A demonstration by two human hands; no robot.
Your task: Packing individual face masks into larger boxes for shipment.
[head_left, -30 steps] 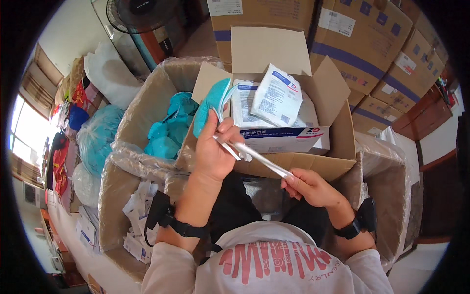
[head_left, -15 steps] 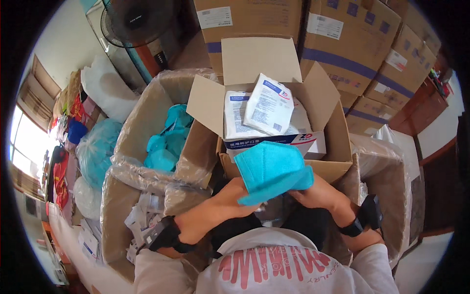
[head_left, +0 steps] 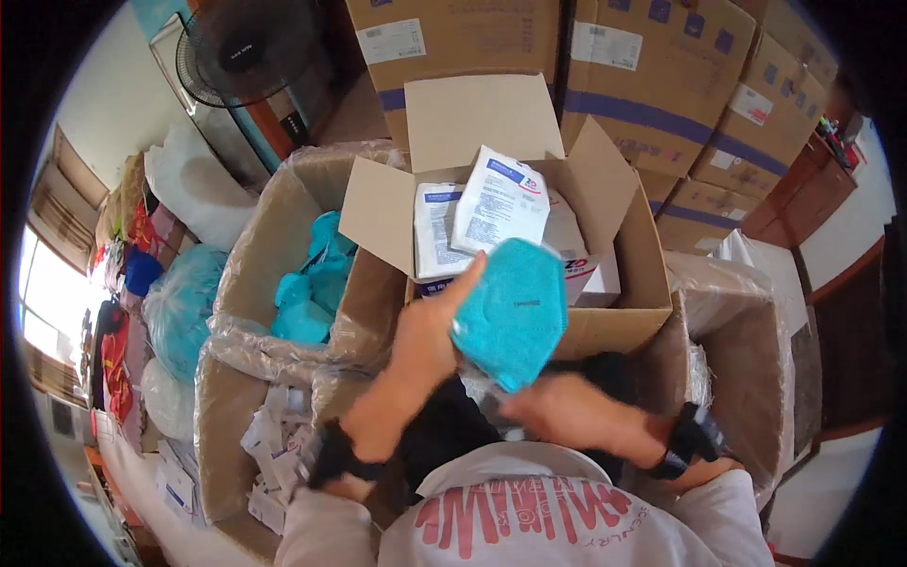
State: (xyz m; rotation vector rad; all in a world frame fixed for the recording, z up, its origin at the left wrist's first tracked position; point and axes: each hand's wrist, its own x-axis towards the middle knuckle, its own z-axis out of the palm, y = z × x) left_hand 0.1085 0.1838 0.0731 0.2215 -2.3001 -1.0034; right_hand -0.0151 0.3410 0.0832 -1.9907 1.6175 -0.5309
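Observation:
A teal folded face mask [head_left: 510,317] is held up in front of me, its broad face showing. My left hand [head_left: 439,326] grips it along the left edge, with the thumb on the near face. Just below the mask's lower tip is my right hand [head_left: 557,408], smeared by motion, so whether it touches the mask cannot be told. Behind the mask stands an open cardboard carton [head_left: 619,326] with its flaps spread. White printed packets [head_left: 501,200] lie in the carton on top of smaller boxes.
On the left, a plastic-lined carton [head_left: 269,222] holds several teal masks [head_left: 307,298]. Nearer, another lined carton [head_left: 222,406] contains white wrappers [head_left: 276,439]. A lined carton [head_left: 746,369] stands at right. Stacked brown cartons [head_left: 652,85] and a black fan [head_left: 236,52] stand behind.
The mask has turned so its broad face shows, and sits slightly lower. My left hand has risen along its left edge; my right hand has moved down and left toward its lower tip.

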